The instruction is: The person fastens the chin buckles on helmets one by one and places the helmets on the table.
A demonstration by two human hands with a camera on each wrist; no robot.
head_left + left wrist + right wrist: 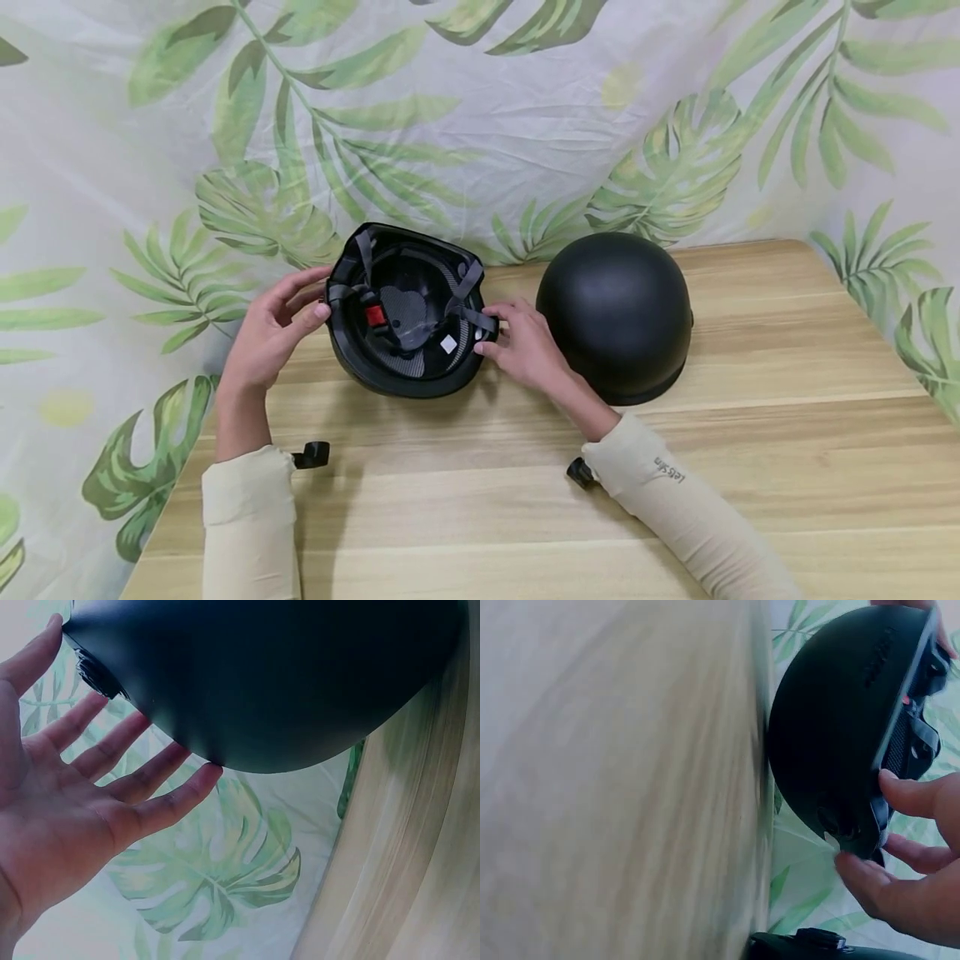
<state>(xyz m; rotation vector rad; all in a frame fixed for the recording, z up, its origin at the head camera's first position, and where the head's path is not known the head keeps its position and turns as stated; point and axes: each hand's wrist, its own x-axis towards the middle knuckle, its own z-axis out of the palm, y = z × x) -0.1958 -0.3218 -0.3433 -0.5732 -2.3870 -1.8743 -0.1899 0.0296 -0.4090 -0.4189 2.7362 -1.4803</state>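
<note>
Head view, near to far: two pale sleeves [248,525] come in from the bottom, each with a small black wrist mount [312,455] by the cuff; between them the tabletop [450,517] is bare wood, the broadest open room for drawing the hands back or bringing the load nearer. Left hand [273,333]: fingers spread and fairly straight, tips touching the outer shell, thumb at the rim; the contact looks more like steadying than clamping. Right hand [525,346]: digits on both sides of the opposite rim, pinching it beside a grey strap [478,319]. Between the hands is the black helmet [405,317], toward the back of the wood, its hollow turned up toward the person. Judged so far: helmet turned to show its inside and held at both sides; letting go not yet done. A red buckle piece [375,316] sits by the left inner wall; cannot tell whether it is fastened. Just right of the right hand, the second helmet [615,312] stands dome up, touched by neither set of fingers as far as seen; that gap is tight, so a swing to the right would risk a knock. More free wood lies to the right of it. Left side is short of room, the table edge running close by that hand. Back edge is close behind both helmets, then the leaf-print cloth [405,158], leaving little space to push away
</note>
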